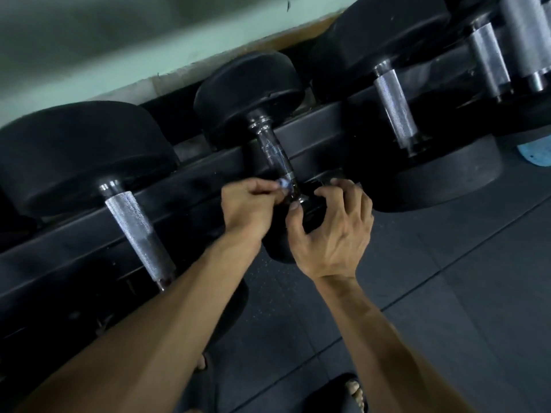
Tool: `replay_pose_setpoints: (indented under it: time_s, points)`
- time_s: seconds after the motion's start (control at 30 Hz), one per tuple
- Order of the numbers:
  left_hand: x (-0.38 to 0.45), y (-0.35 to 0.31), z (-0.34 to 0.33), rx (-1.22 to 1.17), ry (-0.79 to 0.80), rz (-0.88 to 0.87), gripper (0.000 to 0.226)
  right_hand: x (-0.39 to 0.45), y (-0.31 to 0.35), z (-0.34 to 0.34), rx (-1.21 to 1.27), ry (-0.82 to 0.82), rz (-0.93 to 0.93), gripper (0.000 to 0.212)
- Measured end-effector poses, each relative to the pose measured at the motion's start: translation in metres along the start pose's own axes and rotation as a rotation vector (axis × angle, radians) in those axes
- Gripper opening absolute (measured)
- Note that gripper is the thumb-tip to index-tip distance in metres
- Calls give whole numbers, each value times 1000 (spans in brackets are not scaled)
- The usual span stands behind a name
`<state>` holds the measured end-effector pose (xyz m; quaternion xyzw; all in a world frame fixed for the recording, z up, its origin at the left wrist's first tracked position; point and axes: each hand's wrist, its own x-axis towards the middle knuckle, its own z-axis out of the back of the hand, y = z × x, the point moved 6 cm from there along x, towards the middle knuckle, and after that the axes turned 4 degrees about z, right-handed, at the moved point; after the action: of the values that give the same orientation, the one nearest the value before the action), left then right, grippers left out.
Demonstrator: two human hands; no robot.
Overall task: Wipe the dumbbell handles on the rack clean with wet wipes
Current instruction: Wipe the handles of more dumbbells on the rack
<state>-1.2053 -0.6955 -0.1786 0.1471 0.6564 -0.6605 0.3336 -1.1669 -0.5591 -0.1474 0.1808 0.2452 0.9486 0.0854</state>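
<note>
Feet in sandals [353,389] on dark floor tiles [447,278], just below my forearms. Right hand [334,231] curled over the near head [280,251] of the middle dumbbell, fingers spread on the rubber, bracing it; grasp looks loose. Left hand [247,204] pinched shut on a small wad of wipe [281,183], pressed to the near end of that handle [275,153], by the collar. Dumbbell lies across the rack [322,120], at its front rail.

Judgement: heavy, stiff, won't roll far in its cradle. Chrome handle looks slick when wet; knurling should catch the wipe. The wipe is soft and tears easily, so best wrap it round the bar and twist.

Further along: left handle [140,234], right handle [393,108], more at far right. Wall [89,40] behind.
</note>
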Motion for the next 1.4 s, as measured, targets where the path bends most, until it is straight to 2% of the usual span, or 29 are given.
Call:
replay_pose_setpoints:
  time_s: [0.13,0.17,0.27,0.33,0.4,0.5,0.57,0.73,0.9,1.07,1.23,1.3,1.4]
  points:
    - [39,-31,9,-301,-217,-48,22,0,0,0,6,-9,8,46]
    - [45,-39,9,-316,-244,-78,22,0,-1,0,7,-11,9,46]
    - [30,-35,9,-81,-260,-194,21,0,0,0,8,-5,4,45]
    - [9,-18,5,81,-165,-225,19,-1,-1,0,2,-5,2,45]
    - [2,-16,3,123,-121,-288,20,0,0,-1,15,-8,6,45]
    - [23,-48,3,53,-261,-425,17,0,-1,-1,14,-16,9,45]
    - [24,-60,1,111,-306,-490,17,0,-1,-1,9,-9,9,45]
    - [-5,-45,-5,444,-116,-678,18,-1,-2,0,10,-5,2,46]
    - [16,-62,-3,374,-263,-679,24,-1,-2,-1,13,-15,-5,45]
    - [9,-58,-4,623,-87,-804,22,-1,-2,0,61,16,-2,48]
    - [10,-64,-10,642,-266,-809,24,-4,-11,2,132,124,45,69]
    - [11,-64,-16,692,-195,-856,22,-4,-14,2,132,130,78,73]
    - [5,-59,-23,920,100,-958,16,-4,-15,1,135,109,77,72]
